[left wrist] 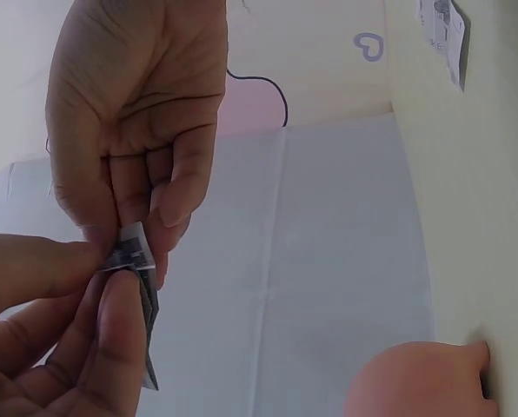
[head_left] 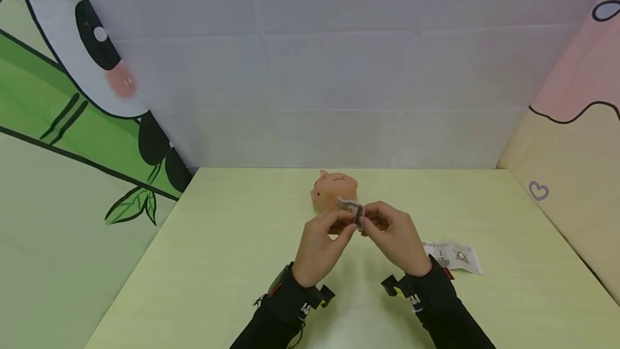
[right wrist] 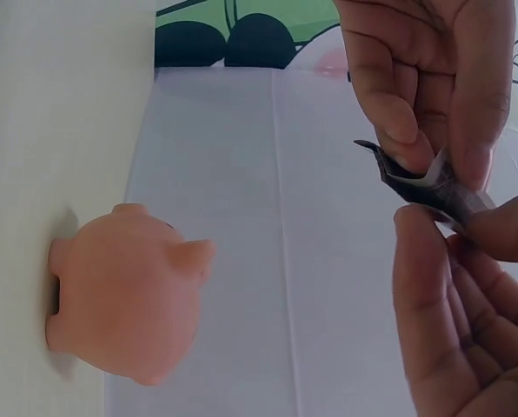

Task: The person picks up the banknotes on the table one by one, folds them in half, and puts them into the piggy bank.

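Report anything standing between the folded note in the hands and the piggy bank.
Nothing visible stands between the folded note and the piggy bank. The left hand and right hand pinch the note; the flat note lies off to the right.

Bench [head_left: 218,263]: pale yellow, 6 o'clock in head view
Backdrop [head_left: 334,69]: greyish white, creased, 12 o'clock
Cartoon face [head_left: 63,31]: printed, 10 o'clock
Leaves [head_left: 128,209]: green, between 8 and 9
Heart [head_left: 539,187]: purple, just past 3

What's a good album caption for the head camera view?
Left hand and right hand pinch a folded paper note in front of a pink piggy bank.
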`<move>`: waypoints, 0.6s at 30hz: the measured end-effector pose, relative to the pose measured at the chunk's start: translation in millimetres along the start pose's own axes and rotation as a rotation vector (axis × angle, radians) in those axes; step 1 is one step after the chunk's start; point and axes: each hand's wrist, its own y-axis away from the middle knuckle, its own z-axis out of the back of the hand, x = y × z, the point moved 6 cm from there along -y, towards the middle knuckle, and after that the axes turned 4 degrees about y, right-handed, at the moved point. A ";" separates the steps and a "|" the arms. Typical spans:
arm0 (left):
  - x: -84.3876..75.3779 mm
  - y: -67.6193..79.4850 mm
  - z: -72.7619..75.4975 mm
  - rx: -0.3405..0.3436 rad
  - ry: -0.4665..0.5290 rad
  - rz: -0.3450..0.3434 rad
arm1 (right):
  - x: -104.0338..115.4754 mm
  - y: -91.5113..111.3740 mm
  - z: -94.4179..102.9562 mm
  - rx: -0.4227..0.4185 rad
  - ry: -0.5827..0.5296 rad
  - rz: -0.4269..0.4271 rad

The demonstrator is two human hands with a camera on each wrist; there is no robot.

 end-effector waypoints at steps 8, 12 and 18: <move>-1.1 0.9 -2.1 -0.011 -0.022 -0.031 | 1.9 1.3 -2.6 0.021 -0.048 0.020; -3.5 1.7 -2.5 -0.021 -0.044 -0.060 | 1.1 1.7 -3.1 0.018 -0.060 0.009; -4.9 2.7 -4.3 -0.017 -0.052 -0.083 | 1.1 2.4 -2.4 -0.002 -0.062 0.008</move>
